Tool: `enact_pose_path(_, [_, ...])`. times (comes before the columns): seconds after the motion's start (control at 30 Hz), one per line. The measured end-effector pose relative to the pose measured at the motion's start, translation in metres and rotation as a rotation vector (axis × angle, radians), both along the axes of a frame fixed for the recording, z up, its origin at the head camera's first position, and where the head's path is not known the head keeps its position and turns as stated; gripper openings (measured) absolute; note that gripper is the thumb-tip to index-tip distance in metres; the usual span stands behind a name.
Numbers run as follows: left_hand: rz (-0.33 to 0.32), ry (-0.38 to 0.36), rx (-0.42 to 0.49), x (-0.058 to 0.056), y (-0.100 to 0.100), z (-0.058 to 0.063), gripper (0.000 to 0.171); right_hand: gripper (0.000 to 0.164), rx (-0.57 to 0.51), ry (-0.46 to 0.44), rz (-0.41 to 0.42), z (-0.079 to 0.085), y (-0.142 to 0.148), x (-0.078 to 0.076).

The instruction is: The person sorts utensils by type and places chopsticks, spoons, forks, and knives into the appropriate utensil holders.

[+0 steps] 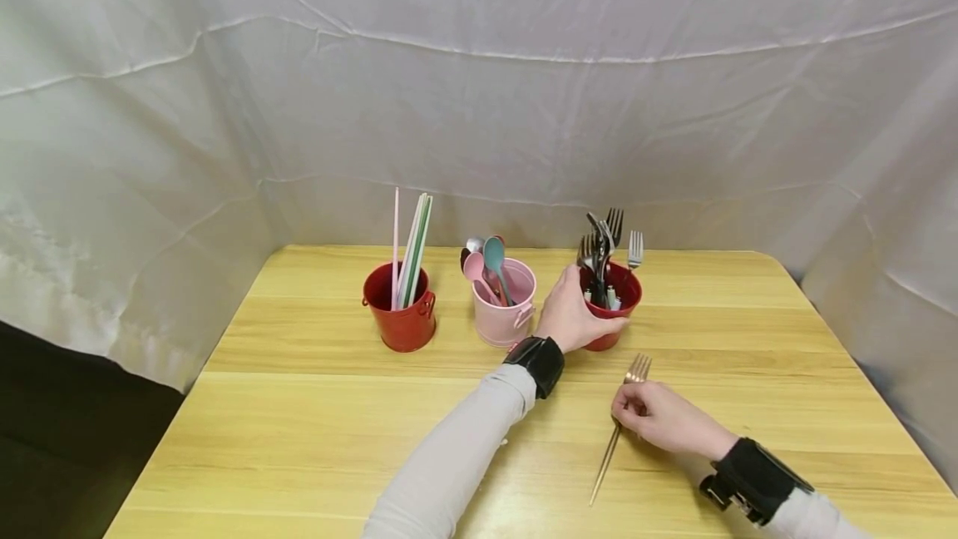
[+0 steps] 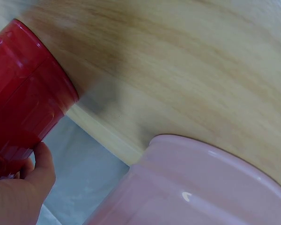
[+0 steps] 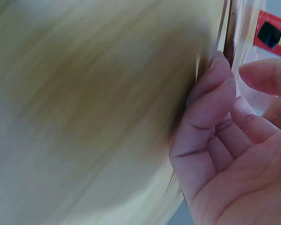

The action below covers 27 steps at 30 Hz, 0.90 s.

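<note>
My left hand (image 1: 572, 314) grips the right-hand red bucket (image 1: 603, 343), fingers on its left side and thumb across its front. Several forks (image 1: 634, 248) stand in this bucket, tines up. In the left wrist view, fingertips press against the red bucket's (image 2: 28, 93) glossy side. A long, copper-coloured fork (image 1: 608, 457) lies slantwise on the table, tines toward the bucket. My right hand (image 1: 666, 418) pinches it just below the tines; its curled fingers hide part of the handle. Seen from the right wrist, those fingers (image 3: 201, 117) curl close against the tabletop.
Left of the gripped bucket stands a pink bucket (image 1: 497, 327) holding several spoons (image 1: 494, 254). Farther left, another red bucket (image 1: 407, 331) holds chopsticks (image 1: 419, 248). The wooden table (image 1: 299, 439) ends at a pale cloth (image 1: 479, 131) hanging behind it and at both sides.
</note>
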<state>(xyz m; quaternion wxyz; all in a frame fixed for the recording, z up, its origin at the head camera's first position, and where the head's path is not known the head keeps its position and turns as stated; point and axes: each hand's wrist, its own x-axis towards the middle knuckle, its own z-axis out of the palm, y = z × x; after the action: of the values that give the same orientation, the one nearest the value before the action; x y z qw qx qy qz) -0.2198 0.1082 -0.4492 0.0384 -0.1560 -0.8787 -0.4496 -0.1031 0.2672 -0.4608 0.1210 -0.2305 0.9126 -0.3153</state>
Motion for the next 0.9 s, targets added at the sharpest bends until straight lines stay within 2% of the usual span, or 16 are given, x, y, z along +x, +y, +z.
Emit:
enact_pose_path(0.23, [0.002, -0.004, -0.004, 0.000, 0.000, 0.000, 0.092, 0.005, -0.006, -0.006, -0.054, -0.001, 0.016, -0.001])
enact_pose_path(0.57, [-0.003, -0.006, 0.003, 0.000, 0.000, 0.000, 0.091, 0.015, -0.170, -0.216, -0.056, -0.003, 0.020, 0.001])
enact_pose_path(0.9, [-0.003, 0.001, 0.010, 0.001, -0.001, 0.001, 0.090, 0.015, -0.203, -0.262, -0.107, -0.007, 0.021, -0.002])
